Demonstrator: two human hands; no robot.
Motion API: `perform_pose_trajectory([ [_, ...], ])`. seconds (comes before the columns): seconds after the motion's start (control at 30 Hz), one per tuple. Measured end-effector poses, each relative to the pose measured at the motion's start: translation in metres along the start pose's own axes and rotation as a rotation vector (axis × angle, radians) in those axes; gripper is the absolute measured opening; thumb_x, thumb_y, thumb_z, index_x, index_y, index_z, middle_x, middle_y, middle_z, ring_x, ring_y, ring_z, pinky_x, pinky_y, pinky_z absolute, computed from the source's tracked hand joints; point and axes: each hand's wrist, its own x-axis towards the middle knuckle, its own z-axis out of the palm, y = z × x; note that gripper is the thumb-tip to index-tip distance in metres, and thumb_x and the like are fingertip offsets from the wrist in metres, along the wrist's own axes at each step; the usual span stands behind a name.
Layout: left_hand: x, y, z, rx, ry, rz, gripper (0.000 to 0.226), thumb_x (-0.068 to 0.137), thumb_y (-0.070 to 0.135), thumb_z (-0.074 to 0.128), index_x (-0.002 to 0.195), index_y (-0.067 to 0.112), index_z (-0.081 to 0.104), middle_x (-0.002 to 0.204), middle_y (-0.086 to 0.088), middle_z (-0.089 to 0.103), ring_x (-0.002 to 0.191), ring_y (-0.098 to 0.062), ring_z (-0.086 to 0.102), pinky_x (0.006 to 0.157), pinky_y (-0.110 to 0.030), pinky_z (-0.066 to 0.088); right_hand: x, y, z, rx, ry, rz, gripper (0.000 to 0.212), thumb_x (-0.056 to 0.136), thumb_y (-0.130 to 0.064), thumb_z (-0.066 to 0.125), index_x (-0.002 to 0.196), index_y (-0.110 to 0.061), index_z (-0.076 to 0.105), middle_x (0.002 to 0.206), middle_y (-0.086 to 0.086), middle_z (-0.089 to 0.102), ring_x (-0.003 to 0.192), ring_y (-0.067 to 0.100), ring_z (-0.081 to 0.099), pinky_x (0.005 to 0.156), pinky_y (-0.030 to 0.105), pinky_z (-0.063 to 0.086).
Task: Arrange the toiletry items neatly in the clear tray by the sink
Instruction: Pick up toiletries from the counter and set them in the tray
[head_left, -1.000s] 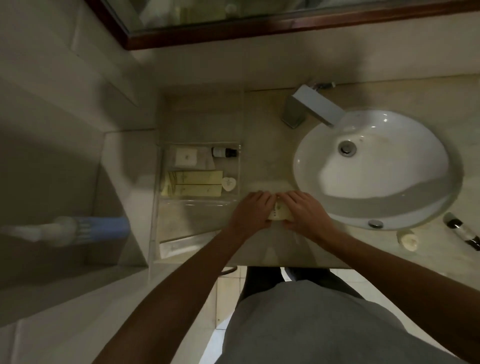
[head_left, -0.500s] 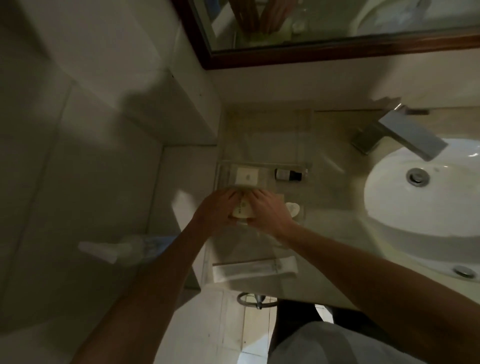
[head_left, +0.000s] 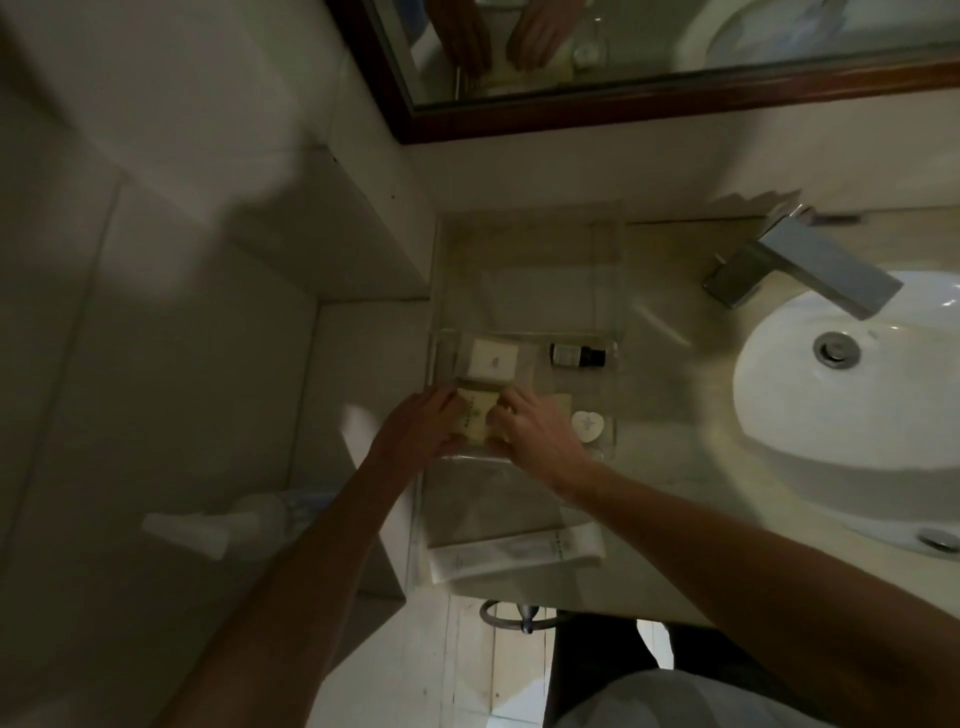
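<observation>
Yellowish packet (head_left: 475, 422) half hidden, pinched between my left hand (head_left: 420, 432) and right hand (head_left: 531, 435); clear tray (head_left: 613, 395) shows one white box (head_left: 493, 360), one dark bottle (head_left: 576, 356).

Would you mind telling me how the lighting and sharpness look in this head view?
Head view: dim overall, heavy shadow on the left wall; the sink is brightest, with glare spots; motion blur smears the faucet and counter; wide-angle bending shows along the mirror frame.
</observation>
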Motion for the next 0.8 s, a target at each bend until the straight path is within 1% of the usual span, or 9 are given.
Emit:
perform_pose_trajectory([
  [0.07,0.002,-0.001,0.005,-0.020,0.000,-0.022,0.040,0.071,0.027,0.083,0.099,0.010,0.061,0.112,-0.011,0.062,0.087,-0.031,0.064,0.063,-0.036,0.053,0.002,-0.002,0.003,0.001,-0.016,0.001,0.027,0.087,-0.031,0.069,0.110,-0.017,0.065,0.118,0.005,0.056,0.107,0.020,0.053,0.084,0.036,0.052],
  [0.17,0.001,-0.001,0.003,0.032,-0.016,-0.029,0.040,0.072,0.035,0.081,0.097,0.010,0.063,0.104,-0.011,0.064,0.085,-0.030,0.064,0.062,-0.035,0.054,0.004,-0.004,-0.002,-0.020,-0.012,0.002,0.032,0.088,-0.037,0.067,0.113,-0.018,0.066,0.119,0.004,0.056,0.107,0.020,0.053,0.087,0.035,0.051],
  [0.27,0.002,0.012,-0.003,0.145,0.084,-0.005,0.046,0.079,0.048,0.067,0.103,0.009,0.062,0.104,-0.011,0.064,0.087,-0.028,0.061,0.066,-0.036,0.052,-0.006,0.004,-0.015,-0.052,0.047,0.006,0.039,0.088,-0.043,0.064,0.117,-0.017,0.065,0.121,0.004,0.056,0.108,0.020,0.053,0.091,0.036,0.049],
  [0.37,0.017,0.050,-0.008,0.121,0.152,0.029,0.047,0.082,0.049,0.061,0.109,0.011,0.061,0.107,-0.009,0.063,0.093,-0.028,0.060,0.076,-0.039,0.050,-0.036,0.024,-0.041,-0.094,0.123,0.045,0.043,0.086,-0.043,0.063,0.119,-0.016,0.064,0.122,0.006,0.057,0.109,0.024,0.054,0.090,0.038,0.048],
  [0.47,0.050,0.114,-0.008,0.076,0.206,0.145,0.047,0.078,0.046,0.063,0.109,0.010,0.062,0.106,-0.009,0.063,0.091,-0.027,0.059,0.076,-0.039,0.045,-0.089,0.062,-0.073,-0.134,0.199,0.156,0.043,0.087,-0.044,0.058,0.120,-0.017,0.061,0.124,0.007,0.058,0.110,0.026,0.055,0.091,0.038,0.046],
  [0.53,0.080,0.174,-0.008,0.018,0.265,0.241,0.047,0.076,0.043,0.064,0.108,0.009,0.063,0.104,-0.009,0.064,0.091,-0.028,0.059,0.077,-0.039,0.046,-0.134,0.096,-0.094,-0.154,0.241,0.268,0.044,0.087,-0.044,0.054,0.121,-0.016,0.061,0.125,0.008,0.059,0.111,0.027,0.054,0.094,0.038,0.044],
  [0.6,0.110,0.241,-0.006,-0.033,0.309,0.340,0.046,0.075,0.042,0.063,0.107,0.009,0.062,0.102,-0.008,0.064,0.091,-0.028,0.059,0.077,-0.039,0.046,-0.184,0.132,-0.113,-0.171,0.286,0.386,0.043,0.087,-0.041,0.056,0.121,-0.015,0.062,0.126,0.008,0.060,0.114,0.027,0.054,0.097,0.038,0.042],
  [0.7,0.147,0.342,0.000,-0.093,0.300,0.505,0.046,0.076,0.041,0.062,0.110,0.011,0.060,0.105,-0.007,0.063,0.091,-0.028,0.058,0.075,-0.040,0.044,-0.265,0.181,-0.142,-0.186,0.334,0.559,0.041,0.087,-0.038,0.060,0.123,-0.018,0.061,0.128,0.007,0.060,0.119,0.026,0.052,0.102,0.039,0.040],
  [0.8,0.170,0.430,0.012,-0.139,0.244,0.585,0.048,0.075,0.041,0.063,0.112,0.010,0.059,0.107,-0.007,0.062,0.091,-0.026,0.056,0.074,-0.038,0.044,-0.343,0.219,-0.163,-0.201,0.323,0.701,0.046,0.086,-0.039,0.064,0.125,-0.015,0.060,0.128,0.008,0.061,0.119,0.026,0.054,0.104,0.041,0.042],
])
